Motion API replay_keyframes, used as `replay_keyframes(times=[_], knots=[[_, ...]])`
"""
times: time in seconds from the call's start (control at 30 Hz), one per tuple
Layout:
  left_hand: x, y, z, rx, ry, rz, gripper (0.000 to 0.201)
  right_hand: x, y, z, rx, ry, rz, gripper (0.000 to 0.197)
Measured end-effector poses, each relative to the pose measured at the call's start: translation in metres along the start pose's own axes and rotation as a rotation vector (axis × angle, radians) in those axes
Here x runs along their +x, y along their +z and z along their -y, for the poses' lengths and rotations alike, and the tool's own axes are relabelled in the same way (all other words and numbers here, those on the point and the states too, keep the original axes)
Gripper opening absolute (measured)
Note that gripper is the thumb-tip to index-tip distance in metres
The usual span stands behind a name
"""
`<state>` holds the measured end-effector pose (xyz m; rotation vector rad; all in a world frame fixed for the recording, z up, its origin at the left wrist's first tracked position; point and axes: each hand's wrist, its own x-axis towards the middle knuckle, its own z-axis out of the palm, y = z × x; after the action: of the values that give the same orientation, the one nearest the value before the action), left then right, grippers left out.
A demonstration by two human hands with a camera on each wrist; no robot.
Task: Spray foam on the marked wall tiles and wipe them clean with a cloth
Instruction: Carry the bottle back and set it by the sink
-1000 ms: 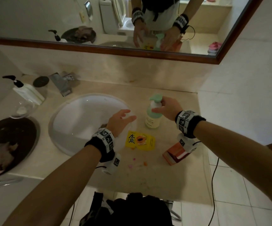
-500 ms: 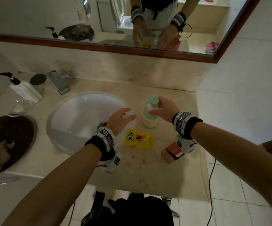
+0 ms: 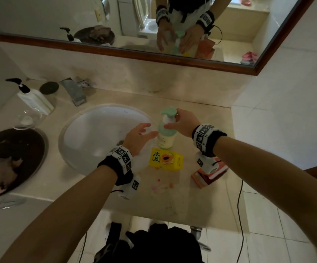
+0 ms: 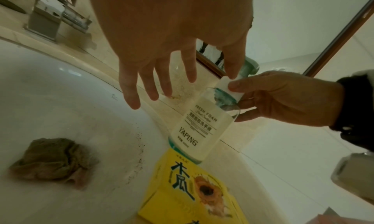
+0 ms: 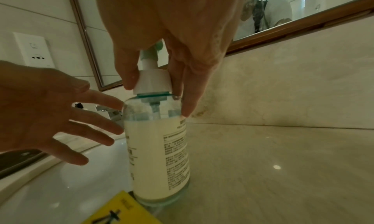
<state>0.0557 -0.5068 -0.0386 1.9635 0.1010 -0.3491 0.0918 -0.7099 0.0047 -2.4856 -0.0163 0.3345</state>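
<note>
The foam bottle [image 3: 166,133], clear with cream liquid and a mint pump head, stands on the counter right of the sink. My right hand [image 3: 172,120] pinches its white collar [image 5: 151,82] between thumb and fingers. My left hand [image 3: 146,131] hovers open with spread fingers [image 5: 97,123] just left of the bottle's shoulder; I cannot tell whether it touches. A crumpled brown cloth [image 4: 52,160] lies inside the sink, mostly hidden behind my left hand in the head view. White wall tiles [image 3: 286,111] rise on the right.
A yellow packet [image 3: 166,158] lies in front of the bottle, with an orange box [image 3: 209,173] under my right wrist. The sink [image 3: 89,133], faucet [image 3: 76,92], a white pump bottle [image 3: 34,99] and a dark basin [image 3: 20,141] holding a rag sit to the left.
My left hand has drifted slightly closer to the bottle. My right hand stays at the bottle's top, and the bottle has not moved.
</note>
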Motion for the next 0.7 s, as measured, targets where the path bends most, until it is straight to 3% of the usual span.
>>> replay_keyframes(times=[0.17, 0.33, 0.5, 0.7], knots=[[0.005, -0.025, 0.01, -0.07, -0.004, 0.04, 0.051, 0.004, 0.013, 0.04, 0.082, -0.056, 0.002, 0.051], [0.001, -0.056, 0.014, -0.244, -0.034, 0.028, 0.034, 0.015, 0.032, 0.082, 0.18, -0.054, 0.005, 0.05], [-0.008, -0.108, 0.027, -0.361, -0.104, -0.037, 0.048, 0.037, 0.068, 0.137, 0.313, -0.061, 0.063, 0.059], [-0.022, -0.192, 0.067, -0.446, -0.198, -0.188, 0.056, 0.055, 0.128, 0.225, 0.358, -0.143, 0.153, 0.046]])
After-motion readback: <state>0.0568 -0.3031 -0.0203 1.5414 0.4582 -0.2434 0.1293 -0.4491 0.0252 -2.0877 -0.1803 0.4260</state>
